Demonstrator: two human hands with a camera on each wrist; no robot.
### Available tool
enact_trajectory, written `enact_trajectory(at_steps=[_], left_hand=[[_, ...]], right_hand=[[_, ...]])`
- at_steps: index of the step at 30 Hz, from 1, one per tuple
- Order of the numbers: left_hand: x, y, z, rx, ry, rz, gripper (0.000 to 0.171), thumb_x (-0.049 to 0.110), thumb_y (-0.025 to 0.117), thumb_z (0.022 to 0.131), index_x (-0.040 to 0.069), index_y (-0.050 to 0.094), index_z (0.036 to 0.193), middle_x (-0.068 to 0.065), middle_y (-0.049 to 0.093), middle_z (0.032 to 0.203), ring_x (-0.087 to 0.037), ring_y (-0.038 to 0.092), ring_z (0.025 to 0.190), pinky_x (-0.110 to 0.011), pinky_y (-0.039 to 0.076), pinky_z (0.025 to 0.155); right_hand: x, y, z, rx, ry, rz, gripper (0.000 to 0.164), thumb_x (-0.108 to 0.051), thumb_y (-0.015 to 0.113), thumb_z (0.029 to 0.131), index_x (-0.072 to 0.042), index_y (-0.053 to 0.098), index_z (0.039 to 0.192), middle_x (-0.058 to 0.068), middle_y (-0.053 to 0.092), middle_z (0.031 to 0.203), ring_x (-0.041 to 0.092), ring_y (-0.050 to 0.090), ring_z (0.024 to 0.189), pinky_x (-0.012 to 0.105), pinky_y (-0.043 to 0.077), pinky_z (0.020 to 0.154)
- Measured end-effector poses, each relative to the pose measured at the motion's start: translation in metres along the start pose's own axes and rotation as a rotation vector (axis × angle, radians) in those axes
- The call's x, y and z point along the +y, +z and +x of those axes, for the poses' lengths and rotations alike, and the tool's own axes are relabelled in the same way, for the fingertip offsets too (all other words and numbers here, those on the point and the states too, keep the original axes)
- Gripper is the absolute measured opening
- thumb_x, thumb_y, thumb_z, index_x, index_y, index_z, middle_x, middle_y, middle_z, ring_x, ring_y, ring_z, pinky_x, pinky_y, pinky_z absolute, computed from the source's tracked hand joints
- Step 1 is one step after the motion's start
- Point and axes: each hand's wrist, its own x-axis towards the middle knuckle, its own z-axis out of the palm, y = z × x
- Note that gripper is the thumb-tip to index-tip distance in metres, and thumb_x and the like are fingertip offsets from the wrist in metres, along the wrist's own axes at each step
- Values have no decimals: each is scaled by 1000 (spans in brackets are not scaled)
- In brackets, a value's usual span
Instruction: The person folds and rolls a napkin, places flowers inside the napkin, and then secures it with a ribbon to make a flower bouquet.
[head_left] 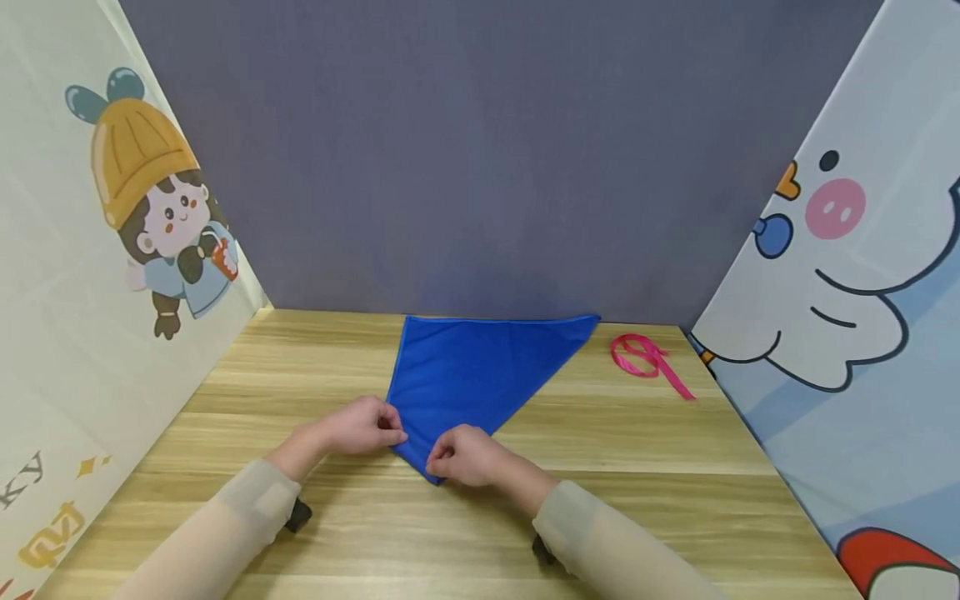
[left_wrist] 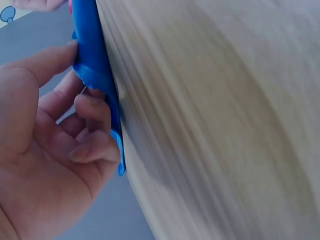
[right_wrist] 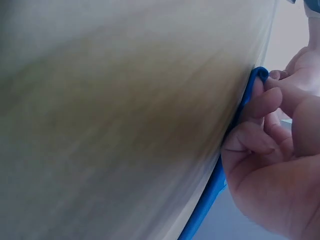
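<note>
A blue cloth (head_left: 472, 367) lies on the wooden table, its far side straight along the back wall and its near end narrowing toward me. My left hand (head_left: 360, 425) pinches its lower left edge between thumb and forefinger. Close by, my right hand (head_left: 468, 456) pinches the cloth near its front corner, the fingers covering part of that edge. In the left wrist view the hem of the cloth (left_wrist: 91, 30) bends up at the fingertips. A small rolled fold of cloth (right_wrist: 261, 73) shows at the right thumb and forefinger in the right wrist view.
A pink ribbon (head_left: 651, 358), loosely coiled with one tail, lies at the table's back right. The wooden tabletop (head_left: 300, 367) is bounded by a grey back wall (head_left: 480, 150) and cartoon-printed panels at left (head_left: 60, 250) and right (head_left: 900, 350).
</note>
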Motion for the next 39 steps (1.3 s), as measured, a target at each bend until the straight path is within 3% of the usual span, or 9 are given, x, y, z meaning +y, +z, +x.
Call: enact_trajectory(at_steps=[7, 10, 13, 15, 19, 24, 28, 33, 39], left_hand=[[6, 4, 3, 45, -83, -2, 21, 23, 81, 97, 15, 71, 80, 9, 65, 76, -10, 57, 74, -25, 48, 68], [6, 5, 4, 82, -27, 15, 19, 19, 85, 94, 13, 69, 86, 4, 65, 82, -10, 57, 78, -24, 48, 71], [4, 6, 5, 98, 83, 29, 17, 13, 86, 94, 12, 69, 90, 2, 63, 87, -8, 57, 81, -23, 50, 73], [3, 6, 5, 87, 161, 39, 12, 11, 84, 96, 11, 73, 91, 2, 64, 89, -5, 57, 83, -23, 52, 73], [-4, 2, 3, 24, 228, 58, 3, 9, 80, 99, 10, 81, 96, 5, 67, 92, 0, 57, 84, -23, 55, 76], [-11, -5, -1, -56, 256, 80, 19, 4, 83, 92, 8, 84, 110, 1, 69, 100, -6, 59, 85, -23, 54, 78], [-13, -7, -2, -78, 252, 88, 19, 8, 82, 97, 9, 84, 116, 1, 69, 105, -6, 56, 88, -24, 52, 79], [-15, -7, 0, -73, 267, 101, 15, 13, 78, 103, 9, 84, 116, 2, 69, 107, -5, 57, 96, -27, 53, 87], [-16, -7, 5, -48, 323, 98, 15, 14, 73, 106, 6, 84, 112, 0, 72, 104, -11, 62, 100, -31, 55, 93]], right_hand=[[2, -1, 0, 1, -20, -45, 13, -19, 84, 97, -19, 75, 87, -10, 66, 73, 3, 58, 65, 21, 48, 65], [2, -1, 1, 4, -47, -46, 13, -16, 84, 97, -18, 72, 93, -10, 64, 74, 3, 56, 65, 20, 47, 65], [2, -1, 1, -2, -77, -29, 10, -12, 83, 97, -17, 74, 97, -9, 64, 75, 3, 56, 66, 20, 45, 65], [2, 0, 2, -6, -91, -20, 8, -10, 82, 97, -16, 78, 97, -8, 67, 75, 2, 56, 67, 19, 46, 66], [2, 1, 3, -1, -107, -24, 7, -8, 83, 95, -15, 82, 93, -7, 75, 77, -1, 59, 68, 18, 47, 67], [1, 1, 3, -2, -89, -67, 9, -20, 92, 90, -18, 83, 92, -11, 75, 77, -4, 61, 70, 17, 50, 70], [-2, 0, 3, -15, -72, -137, 21, -30, 96, 86, -20, 80, 95, -15, 71, 78, -3, 60, 73, 18, 51, 75], [-2, 0, 1, 1, -106, -189, 12, -25, 91, 91, -18, 82, 96, -14, 74, 81, -4, 61, 74, 17, 52, 75], [4, -4, 1, 37, -152, -143, 6, -19, 84, 97, -17, 84, 91, -11, 77, 82, -3, 59, 76, 18, 52, 74]])
